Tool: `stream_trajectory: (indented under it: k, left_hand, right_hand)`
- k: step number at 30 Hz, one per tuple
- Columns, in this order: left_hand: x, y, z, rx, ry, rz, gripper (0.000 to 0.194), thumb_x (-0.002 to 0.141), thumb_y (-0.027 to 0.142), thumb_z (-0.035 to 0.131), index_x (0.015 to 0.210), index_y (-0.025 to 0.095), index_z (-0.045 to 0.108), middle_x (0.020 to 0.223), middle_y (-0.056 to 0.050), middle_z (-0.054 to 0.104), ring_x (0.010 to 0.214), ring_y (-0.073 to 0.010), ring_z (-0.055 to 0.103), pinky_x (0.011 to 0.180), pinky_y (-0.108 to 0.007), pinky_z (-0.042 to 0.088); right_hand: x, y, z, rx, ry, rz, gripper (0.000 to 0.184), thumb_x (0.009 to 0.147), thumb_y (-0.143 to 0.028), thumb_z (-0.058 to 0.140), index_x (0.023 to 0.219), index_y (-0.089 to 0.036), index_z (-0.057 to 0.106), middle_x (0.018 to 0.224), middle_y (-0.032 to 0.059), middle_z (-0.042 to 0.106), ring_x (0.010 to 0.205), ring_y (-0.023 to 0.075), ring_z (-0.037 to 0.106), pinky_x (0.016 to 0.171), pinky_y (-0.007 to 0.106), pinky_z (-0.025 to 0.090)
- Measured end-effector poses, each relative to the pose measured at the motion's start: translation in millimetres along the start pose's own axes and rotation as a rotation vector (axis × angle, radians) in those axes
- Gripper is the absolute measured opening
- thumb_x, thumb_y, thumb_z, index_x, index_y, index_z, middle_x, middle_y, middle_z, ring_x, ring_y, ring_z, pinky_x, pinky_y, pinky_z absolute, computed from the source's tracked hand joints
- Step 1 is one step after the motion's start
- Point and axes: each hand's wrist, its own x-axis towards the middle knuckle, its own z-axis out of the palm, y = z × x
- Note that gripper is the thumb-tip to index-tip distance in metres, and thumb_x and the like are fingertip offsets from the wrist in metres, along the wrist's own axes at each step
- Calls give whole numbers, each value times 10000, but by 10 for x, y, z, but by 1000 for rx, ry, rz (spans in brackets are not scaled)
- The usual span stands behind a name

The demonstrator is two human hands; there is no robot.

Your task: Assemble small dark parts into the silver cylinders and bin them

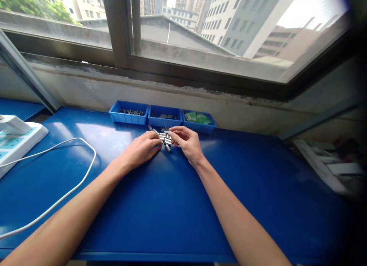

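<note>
A small heap of silvery metal pieces [165, 137], short and bar-like with some dark parts, lies on the blue table between both hands. At its left side rests my left hand [144, 146], palm down, fingers loosely bent and slightly apart, the fingertips touching or very near the pieces. My right hand [185, 142] is at the right side of the heap. Its thumb and fingers come together in a pinch at the edge of the pieces; what lies between the tips is too small to make out.
Behind the heap stand three blue bins: the left bin [129, 118] with small metal parts, the middle bin [164, 122] with metal pieces, the right bin [200, 127] with green packets. A white power strip [25, 141] and a cable [83, 178] lie left.
</note>
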Motion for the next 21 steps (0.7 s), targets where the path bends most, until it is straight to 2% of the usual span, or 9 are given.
stream_trajectory:
  k: [3, 7, 12, 16, 19, 21]
  left_hand:
    - [3, -2, 1, 5, -9, -33, 130, 961, 212, 518, 1021, 193, 632, 1017, -63, 632, 980, -217, 597, 862, -341, 505]
    - [-3, -32, 26, -15, -13, -52, 190, 974, 243, 505, 1132, 204, 603, 1039, -70, 623, 974, -214, 595, 859, -345, 500]
    - [0, -63, 22, -22, -39, -56, 205, 987, 245, 475, 1105, 205, 637, 1029, -76, 625, 981, -212, 602, 866, -335, 494]
    - [1, -46, -5, -20, -52, -66, 221, 991, 251, 468, 1097, 191, 653, 1012, -83, 639, 979, -219, 617, 859, -333, 495]
    - [10, -20, -24, -31, -21, -68, 200, 985, 244, 482, 1077, 195, 653, 1006, -76, 653, 928, -210, 635, 815, -322, 499]
    - [23, 2, -40, -76, 46, -85, 155, 970, 231, 515, 1048, 198, 645, 993, -61, 663, 883, -193, 642, 788, -309, 499]
  right_hand:
    - [143, 8, 23, -68, 58, -40, 334, 725, -454, 776, 913, -185, 720, 797, 39, 719, 599, 137, 621, 515, 243, 495]
    - [434, -13, 72, -195, 151, -91, 305, 761, -458, 719, 916, -195, 712, 834, 41, 738, 590, 137, 636, 554, 257, 526]
    - [699, -65, 92, -518, 266, -172, 186, 790, -363, 679, 868, -199, 720, 757, 29, 734, 629, 168, 666, 656, 296, 532]
    - [718, -108, 103, -667, 286, -220, 161, 792, -326, 674, 892, -213, 730, 736, 16, 737, 659, 179, 676, 721, 308, 521]
    - [604, -147, 122, -613, 262, -227, 182, 820, -343, 650, 920, -210, 724, 763, 17, 737, 631, 164, 669, 685, 288, 522]
    - [472, -165, 127, -569, 219, -234, 185, 847, -363, 626, 885, -210, 721, 785, 25, 737, 648, 164, 671, 672, 281, 522]
